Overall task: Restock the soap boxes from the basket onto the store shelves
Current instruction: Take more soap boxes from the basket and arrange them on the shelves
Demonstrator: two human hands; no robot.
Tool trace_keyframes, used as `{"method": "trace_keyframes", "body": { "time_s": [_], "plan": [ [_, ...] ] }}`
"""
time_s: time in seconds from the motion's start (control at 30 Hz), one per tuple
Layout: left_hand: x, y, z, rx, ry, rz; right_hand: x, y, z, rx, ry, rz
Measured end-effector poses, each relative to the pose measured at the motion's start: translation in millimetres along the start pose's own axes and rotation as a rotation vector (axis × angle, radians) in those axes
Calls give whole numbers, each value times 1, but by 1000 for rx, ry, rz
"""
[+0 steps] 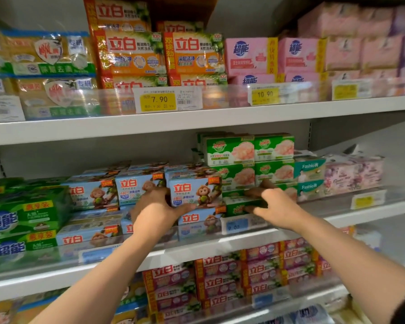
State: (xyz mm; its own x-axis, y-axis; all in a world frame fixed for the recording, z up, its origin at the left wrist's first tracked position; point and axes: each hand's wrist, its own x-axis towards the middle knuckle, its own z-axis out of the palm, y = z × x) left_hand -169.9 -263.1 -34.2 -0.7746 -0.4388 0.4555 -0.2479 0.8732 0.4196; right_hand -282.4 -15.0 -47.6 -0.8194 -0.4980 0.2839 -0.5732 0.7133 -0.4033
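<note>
- Light-blue soap box with a monkey picture (195, 192): middle shelf (220, 244), top of its stack, front row. Left hand (153, 212) holds it, fingers at its left side and thumb under its lower front edge.
- Green soap box (241, 203): same shelf, just right of the blue box, low in the green stack. Right hand (275, 205) grips it at its right end, fingers above, thumb below.
- Green-and-white soap boxes with pink print (250, 157): stacked in rows above and behind the gripped green box.
- More blue monkey boxes (112, 192): left of the held one, and a lower layer behind the clear shelf guard.
- Dark green soap packs (21, 220): far left of middle shelf, two high.
- Teal "Fashion" boxes (310, 177) and a pale floral pack (353, 175): right end of middle shelf.
- Blue price tag reading 9.00 (236, 226): on the guard, below the right hand.
- Upper shelf (197, 119): orange soap packs (161, 54) at centre, pink packs (274, 57) to the right, yellow price tag 7.90 (158, 101).
- Lower shelf: red-and-pink soap packs (232, 279), partly blurred.
- Basket: not visible.
</note>
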Motion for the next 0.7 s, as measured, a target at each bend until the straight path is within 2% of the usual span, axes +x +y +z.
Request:
{"method": "trace_keyframes", "body": {
  "time_s": [0.13, 0.23, 0.27, 0.33, 0.4, 0.43, 0.53, 0.7],
  "plan": [
    [-9, -2, 4, 66, 38, 85, -6, -7, -1, -136, -30, 24],
    [-25, -1, 10, 82, 64, 71, -29, -5, -4, -220, -102, 43],
    [-34, 2, 13, 62, 117, 55, -42, -2, -3, -214, -72, 40],
    [-57, 13, 24, -54, 278, 75, -71, 13, -3, -148, 94, 21],
    [-85, 33, 42, -197, 394, 201, -106, 36, -9, -128, 227, 27],
    [-100, 45, 54, -253, 398, 283, -126, 47, -13, -133, 248, 52],
    [-148, 94, 92, -432, 194, 519, -200, 83, -29, -145, 267, 176],
    [-247, 189, 133, -642, -351, 902, -358, 118, -54, -194, 310, 437]
  ]
}}
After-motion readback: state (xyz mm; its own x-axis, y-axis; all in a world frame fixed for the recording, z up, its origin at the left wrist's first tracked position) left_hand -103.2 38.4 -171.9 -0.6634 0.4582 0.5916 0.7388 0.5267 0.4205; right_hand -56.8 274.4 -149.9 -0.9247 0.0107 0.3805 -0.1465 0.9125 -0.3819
